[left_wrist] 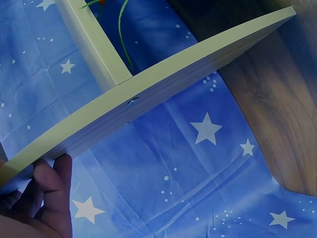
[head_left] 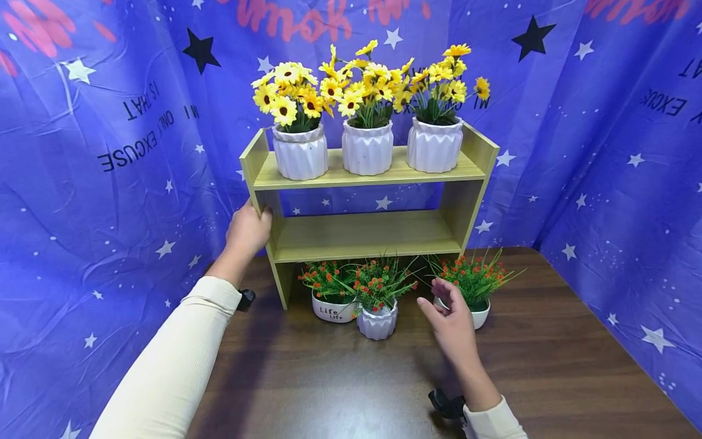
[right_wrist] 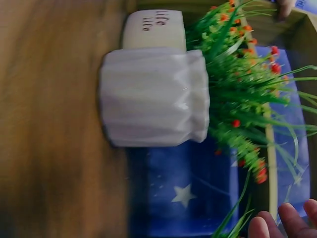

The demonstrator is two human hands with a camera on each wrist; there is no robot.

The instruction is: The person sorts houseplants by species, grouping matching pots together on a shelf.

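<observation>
My left hand (head_left: pixel 247 228) grips the left side panel of a light wooden two-tier shelf (head_left: pixel 367 235). In the left wrist view its fingers (left_wrist: pixel 55 181) bend against the panel's outer face. My right hand (head_left: pixel 452 323) holds nothing, its fingers spread and loosely bent. It hovers between two plants with red flowers: one in a ribbed white pot (head_left: pixel 377 322) at the shelf's front, the other in a smooth white pot (head_left: pixel 481 316) partly hidden behind the hand. A third such plant, in a white oval pot (head_left: pixel 333 309) lettered "Life", stands under the shelf's left part.
Three ribbed white pots of yellow flowers stand in a row on the top tier: left (head_left: pixel 300 152), middle (head_left: pixel 367 148) and right (head_left: pixel 435 144). Below everything is a dark wooden table (head_left: pixel 548 360). A blue star-printed curtain (head_left: pixel 148 201) surrounds it at the back and sides.
</observation>
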